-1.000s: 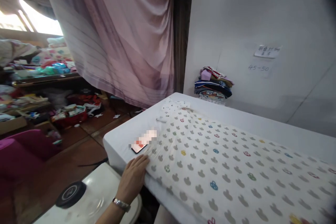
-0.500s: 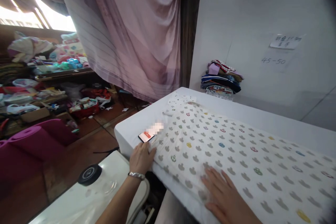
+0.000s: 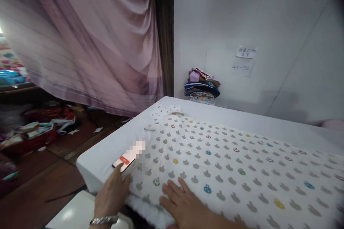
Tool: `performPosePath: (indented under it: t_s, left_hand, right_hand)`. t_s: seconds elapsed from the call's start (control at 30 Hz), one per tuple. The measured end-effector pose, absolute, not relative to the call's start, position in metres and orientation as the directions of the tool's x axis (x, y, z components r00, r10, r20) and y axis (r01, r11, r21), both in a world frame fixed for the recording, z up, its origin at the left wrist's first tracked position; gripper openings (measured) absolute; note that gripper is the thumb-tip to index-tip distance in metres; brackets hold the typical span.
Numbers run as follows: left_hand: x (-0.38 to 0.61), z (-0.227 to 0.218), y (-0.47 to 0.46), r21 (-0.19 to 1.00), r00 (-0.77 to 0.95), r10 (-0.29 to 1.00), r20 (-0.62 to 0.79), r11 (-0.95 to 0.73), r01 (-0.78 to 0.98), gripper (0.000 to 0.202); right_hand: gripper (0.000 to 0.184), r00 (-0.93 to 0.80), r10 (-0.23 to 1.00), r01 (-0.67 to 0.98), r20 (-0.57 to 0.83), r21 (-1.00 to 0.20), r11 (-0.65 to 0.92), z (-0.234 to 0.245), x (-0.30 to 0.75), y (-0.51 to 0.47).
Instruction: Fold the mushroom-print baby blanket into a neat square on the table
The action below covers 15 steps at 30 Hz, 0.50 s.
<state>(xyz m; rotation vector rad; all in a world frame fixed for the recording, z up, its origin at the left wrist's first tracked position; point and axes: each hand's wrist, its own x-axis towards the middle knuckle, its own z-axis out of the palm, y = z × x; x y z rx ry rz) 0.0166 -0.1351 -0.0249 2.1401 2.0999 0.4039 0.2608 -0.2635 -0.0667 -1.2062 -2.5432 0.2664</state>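
A white cloth (image 3: 188, 166) printed with grey bunny heads and coloured mushrooms lies spread over a white table. My right hand (image 3: 185, 204) rests flat near its front edge, palm down, fingers spread. At the cloth's left corner is my left hand (image 3: 111, 193), with a silver bracelet on the wrist. Its index finger reaches the lower end of a phone (image 3: 125, 160) with a lit, partly blurred screen, and the thumb stands apart beside the cloth. Neither hand visibly holds anything. Another small speckled cloth (image 3: 162, 111) sits at the far left corner of the printed one.
The white table (image 3: 99, 154) has its left edge beside the phone. Folded clothes (image 3: 201, 86) are stacked beyond it against the wall. A pink curtain (image 3: 115, 43) hangs at the left. Below it, a red box (image 3: 29, 137) of items stands on the tiled floor.
The view has swung right, so the table and wall sit further left in it. My right hand has moved leftward along the cloth, closer to my left. The left hand stays by the phone.
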Motion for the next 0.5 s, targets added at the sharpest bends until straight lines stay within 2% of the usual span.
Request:
performPosePath:
  t_s: [0.13,0.23,0.37,0.43,0.5]
  left_hand:
    - [0.031,-0.010,-0.121,0.230,0.130,0.956,0.262,-0.192,0.954,0.039]
    - [0.063,0.009,-0.101,0.258,0.285,0.887,0.363,-0.389,0.884,0.034]
    - [0.128,0.030,-0.063,0.201,0.479,0.734,0.481,-0.624,0.755,0.029]
    - [0.163,0.034,-0.038,0.168,0.556,0.689,0.466,-0.685,0.709,0.028]
    - [0.196,0.033,-0.009,0.146,0.608,0.666,0.432,-0.717,0.682,0.030]
  right_hand:
    - [0.045,-0.592,0.742,0.743,0.314,-0.144,0.654,-0.096,0.255,-0.255]
    - [0.037,-0.553,0.759,0.769,0.344,-0.140,0.624,-0.107,0.251,-0.248]
    - [0.041,-0.521,0.818,0.739,0.243,-0.351,0.575,-0.079,0.272,-0.239]
    - [0.055,-0.432,0.884,0.749,0.178,-0.476,0.462,-0.055,0.298,-0.235]
    - [0.056,-0.263,0.958,0.788,0.111,-0.549,0.280,-0.038,0.333,-0.228]
